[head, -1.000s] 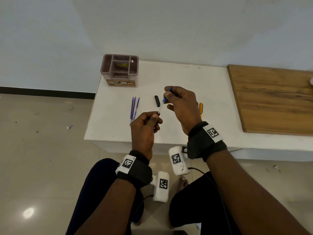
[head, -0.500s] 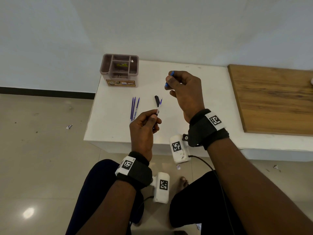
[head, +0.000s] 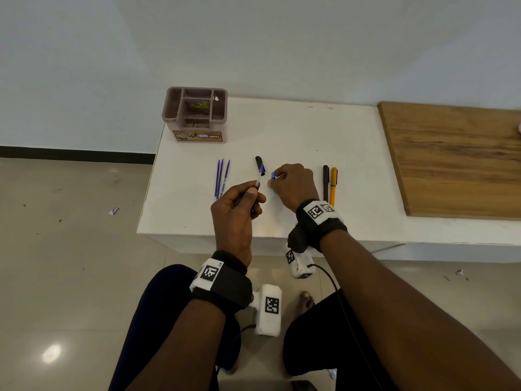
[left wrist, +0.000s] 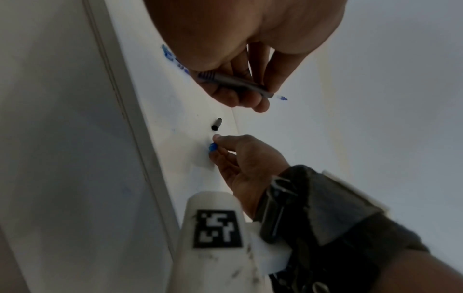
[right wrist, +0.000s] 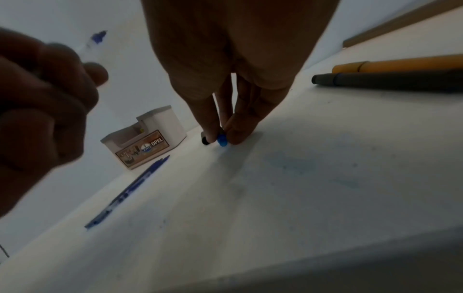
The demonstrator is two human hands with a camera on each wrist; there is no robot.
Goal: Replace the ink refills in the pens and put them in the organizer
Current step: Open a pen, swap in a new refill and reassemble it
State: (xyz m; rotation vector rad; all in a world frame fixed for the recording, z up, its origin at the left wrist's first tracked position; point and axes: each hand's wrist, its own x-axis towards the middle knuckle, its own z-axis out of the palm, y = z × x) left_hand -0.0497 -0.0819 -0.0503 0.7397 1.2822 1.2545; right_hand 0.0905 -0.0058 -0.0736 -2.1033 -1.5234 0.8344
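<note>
Meanwhile, at the worktop (head: 296,131): a person sits with both hands over the near edge, one pen in pieces
Left hand (head: 235,210): fingers clenched round the pen barrel (left wrist: 238,83), raised off the surface with the blue-tipped refill (head: 259,174) sticking out of its upper end; held up, it seems, so the open end stays reachable
Right hand (head: 293,184): lowered to the surface, thumb and fingertips (right wrist: 213,136) pinching a small blue cap (right wrist: 222,140) just beside the black cap (head: 260,165); judged to be setting the piece down where it can be found again; whether it already touches the surface cannot be told
Black cap: lying loose between the two hands' reach, apart from its pen, probably parked for refitting
Spare refills (head: 221,177): three thin blue ones side by side left of the black cap, near the left hand; laid parallel, handy for the swap
Waiting pens: a black pen (head: 326,182) and an orange pen (head: 333,184) lie together right of the right hand, whole and capped
Organizer (head: 194,114): brown, compartmented, at the far left corner, well apart from the hands; no pen stands in it
Progress: early, by this view; first pen opened, none stored
Wooden board (head: 454,159): on the right of the worktop, not in use
</note>
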